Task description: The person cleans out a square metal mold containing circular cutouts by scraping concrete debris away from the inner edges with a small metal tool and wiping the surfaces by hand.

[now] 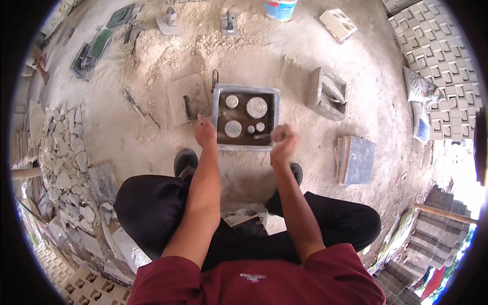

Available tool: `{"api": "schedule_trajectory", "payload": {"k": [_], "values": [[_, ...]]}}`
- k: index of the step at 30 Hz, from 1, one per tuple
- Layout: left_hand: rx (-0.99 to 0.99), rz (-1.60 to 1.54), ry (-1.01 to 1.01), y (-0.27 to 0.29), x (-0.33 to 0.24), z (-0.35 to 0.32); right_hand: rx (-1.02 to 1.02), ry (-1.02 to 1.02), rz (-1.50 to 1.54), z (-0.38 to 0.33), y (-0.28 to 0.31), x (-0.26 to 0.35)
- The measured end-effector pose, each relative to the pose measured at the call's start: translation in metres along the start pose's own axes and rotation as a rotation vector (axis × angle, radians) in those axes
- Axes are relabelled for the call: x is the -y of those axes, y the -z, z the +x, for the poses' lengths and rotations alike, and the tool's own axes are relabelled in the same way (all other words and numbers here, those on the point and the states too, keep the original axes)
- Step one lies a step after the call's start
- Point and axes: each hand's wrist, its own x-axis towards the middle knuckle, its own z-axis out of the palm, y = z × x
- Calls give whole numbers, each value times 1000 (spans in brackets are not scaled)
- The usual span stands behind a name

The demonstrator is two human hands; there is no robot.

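Observation:
A grey rectangular mould (277, 114) lies on the dusty ground before me, its inside brown. Several round, pale-topped discs or plugs of different sizes stand in it, the largest a disc (256, 108) at the upper right. Beside the mould's left wall is my left hand (205, 133), fingers curled and thumb up; what it grips, if anything, is hidden. At the lower right corner my right hand (284, 140) is closed, slightly blurred, around a thin tool (262, 136). The tool's narrow end reaches over the mould; its exact kind is unclear.
A flat board with a dark handle (188, 104) lies left of the mould. On the right are a grey block mould (328, 94) and stacked plates (357, 160). Crumbly sand (157, 48), a bucket (280, 9) and a pale block (338, 25) lie farther off; broken slabs (63, 157) are at left.

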Motion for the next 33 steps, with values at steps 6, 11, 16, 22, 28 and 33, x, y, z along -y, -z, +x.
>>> {"api": "schedule_trajectory", "payload": {"k": [6, 11, 16, 22, 28, 33], "values": [[8, -24, 7, 5, -5, -1, -46, -270, 165, 11, -11, 20], [-1, 0, -42, 2, -1, -3, 66, -218, 49, 5, -11, 3], [-11, -58, -84, -4, 1, 6, -40, -170, 129, 7, -1, 11], [-67, -14, -22, -3, 6, 4, -47, -326, 175, 26, -5, 23], [-21, -56, -82, 3, 2, -4, 68, -192, -78, -13, 2, -3], [-11, -53, -96, 4, -4, -8, -15, -151, 86, 3, 14, 2]]}}
